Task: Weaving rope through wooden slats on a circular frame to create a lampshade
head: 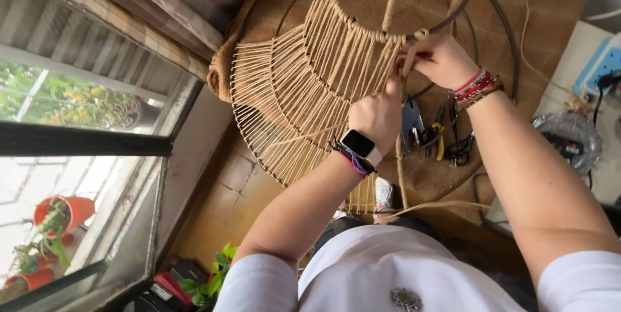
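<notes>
A tiered wire lampshade frame (304, 86) wrapped in beige jute cord stands in front of me on a brown mat. My left hand (377, 115), with a watch on its wrist, pinches the cord at the frame's middle ring. My right hand (440, 60), with red bracelets on its wrist, grips the cord (404, 60) at the same ring, close to the left hand. A loose length of cord (427, 207) trails down toward my lap.
Pliers and small tools (432, 136) lie on the mat (556, 14) under my forearms. A clear bag (572, 137) and a blue power strip (598, 63) sit at the right. A window (77, 157) with red plant pots outside fills the left; a green plant (210, 279) is below.
</notes>
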